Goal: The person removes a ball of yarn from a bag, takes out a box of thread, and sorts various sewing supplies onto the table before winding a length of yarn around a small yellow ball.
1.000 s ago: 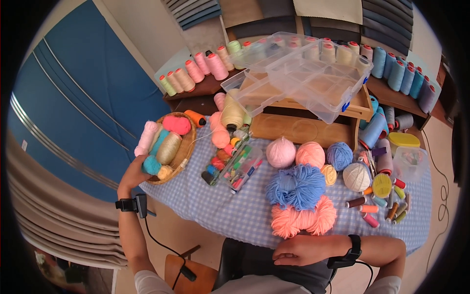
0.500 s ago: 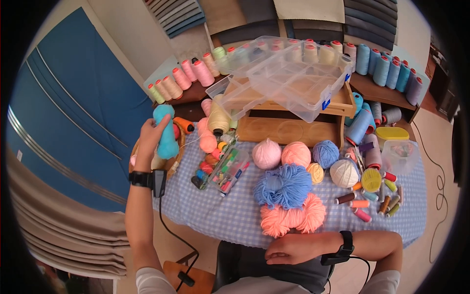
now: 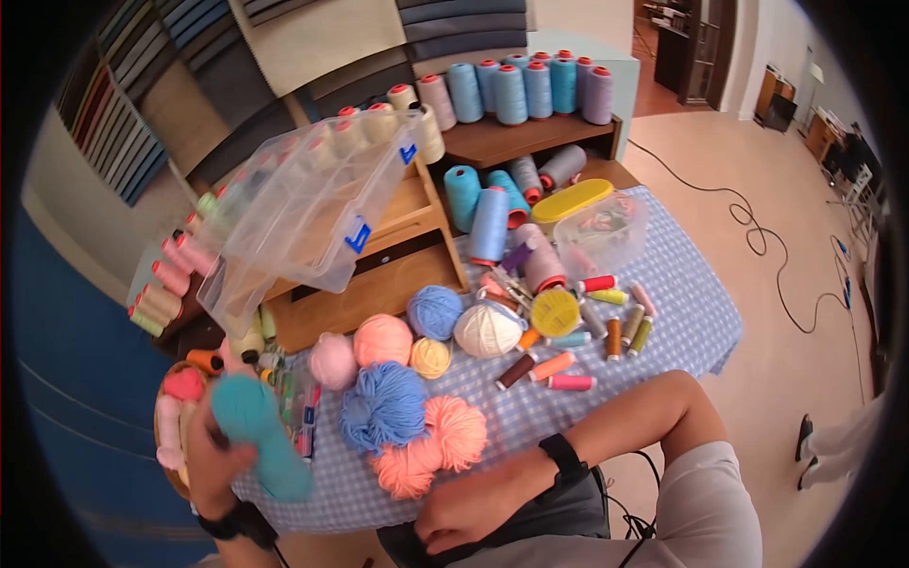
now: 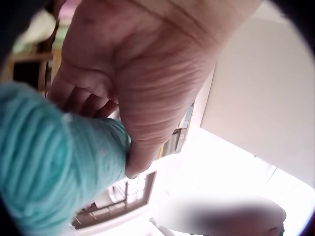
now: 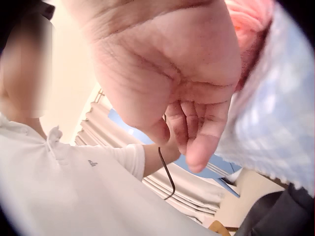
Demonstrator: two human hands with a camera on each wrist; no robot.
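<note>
My left hand [image 3: 213,452] grips a teal skein of yarn [image 3: 258,431] by its narrow middle, above the table's left front corner. In the left wrist view the thumb and fingers close round the teal skein [image 4: 59,157], whose ends bulge out. Close beside that hand is a wicker basket [image 3: 159,417] with a red ball [image 3: 184,383] and a pale pink skein [image 3: 169,432] in it. My right hand [image 3: 485,504] rests at the front edge, fingers loosely curled and holding nothing, near a coral skein [image 3: 431,450]. A blue skein [image 3: 383,407] lies behind the coral one.
Yarn balls, among them a white one [image 3: 488,328], sit mid-table on the checked cloth [image 3: 682,303]. Small thread spools [image 3: 571,383] lie to the right. A clear divided case [image 3: 312,208] tops a wooden drawer unit [image 3: 379,293]. Large thread cones [image 3: 511,95] line the back shelf.
The left hand has lifted the teal skein out of the basket and carried it toward the table's front. The head view has swung right. My right hand stays near the front edge.
</note>
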